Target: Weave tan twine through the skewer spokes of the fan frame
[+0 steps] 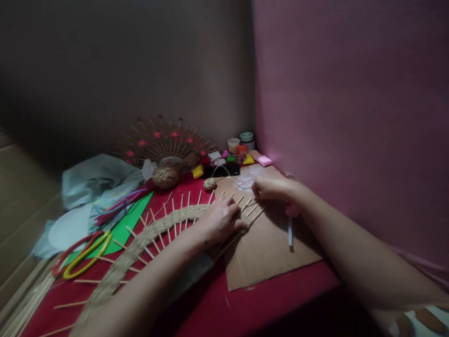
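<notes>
A half-ring of jute twine woven over thin wooden sticks (140,241) arcs across the table. Over its right end lies my left hand (222,217), its fingers curled onto the sticks and weave. My right hand (267,188) is closed just beyond the stick tips at that end, with its fingertips pinched on the twine (242,187). That strand loops back to a small twine ball (210,184) behind the weave. What lies under my left palm is hidden.
Cardboard (266,252) on the red tabletop (217,299) carries a white stick (290,231). Scissors (84,257) and green paper (136,220) lie left. Behind are a larger twine ball (166,177), a black phone (228,169), clay packets (264,160) and a flowered fan piece (157,135). Walls border the table.
</notes>
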A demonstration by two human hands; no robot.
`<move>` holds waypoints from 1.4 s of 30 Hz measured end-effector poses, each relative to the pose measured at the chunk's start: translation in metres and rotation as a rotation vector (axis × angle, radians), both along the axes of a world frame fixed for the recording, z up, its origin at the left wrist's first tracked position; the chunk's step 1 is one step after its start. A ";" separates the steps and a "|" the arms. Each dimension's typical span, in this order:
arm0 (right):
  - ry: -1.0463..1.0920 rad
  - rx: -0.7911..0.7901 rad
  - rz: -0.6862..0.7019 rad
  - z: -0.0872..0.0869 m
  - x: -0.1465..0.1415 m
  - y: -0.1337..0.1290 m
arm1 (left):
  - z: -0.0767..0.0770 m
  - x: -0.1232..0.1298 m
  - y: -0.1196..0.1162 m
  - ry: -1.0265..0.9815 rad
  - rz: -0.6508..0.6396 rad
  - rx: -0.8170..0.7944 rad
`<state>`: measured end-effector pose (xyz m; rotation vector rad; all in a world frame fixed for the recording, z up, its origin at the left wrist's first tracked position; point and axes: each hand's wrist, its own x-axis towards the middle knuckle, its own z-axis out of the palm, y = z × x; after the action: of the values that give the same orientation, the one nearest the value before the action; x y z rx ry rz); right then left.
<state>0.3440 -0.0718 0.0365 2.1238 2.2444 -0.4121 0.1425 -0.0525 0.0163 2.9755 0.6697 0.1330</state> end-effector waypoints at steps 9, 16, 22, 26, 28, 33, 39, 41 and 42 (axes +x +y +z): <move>0.031 -0.087 -0.002 -0.009 0.005 0.005 | 0.015 0.003 -0.026 0.227 0.079 0.082; 0.117 -0.128 -0.033 -0.015 0.010 0.010 | 0.016 0.018 -0.043 0.342 0.130 0.186; 0.178 -0.134 -0.036 -0.013 0.013 0.008 | 0.006 0.030 -0.060 0.411 0.217 0.283; 0.204 -0.140 -0.039 -0.009 0.015 0.007 | 0.005 0.031 -0.061 0.360 0.244 0.256; 0.204 -0.145 -0.037 -0.006 0.015 0.006 | 0.004 0.030 -0.061 0.348 0.260 0.252; 0.179 -0.154 0.006 0.006 0.014 -0.002 | 0.000 0.029 -0.062 0.317 0.286 0.260; 0.185 -0.123 0.074 0.019 0.017 -0.009 | -0.007 0.025 -0.061 0.279 0.280 0.316; 0.210 -0.120 0.123 0.022 0.015 -0.011 | -0.009 0.025 -0.062 0.263 0.266 0.322; 0.223 -0.123 0.153 0.024 0.014 -0.012 | -0.009 0.025 -0.062 0.254 0.261 0.319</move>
<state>0.3578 -0.0839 0.0600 1.9162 2.4033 -0.7921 0.1671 -0.1147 0.0074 3.2216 1.1697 -0.1375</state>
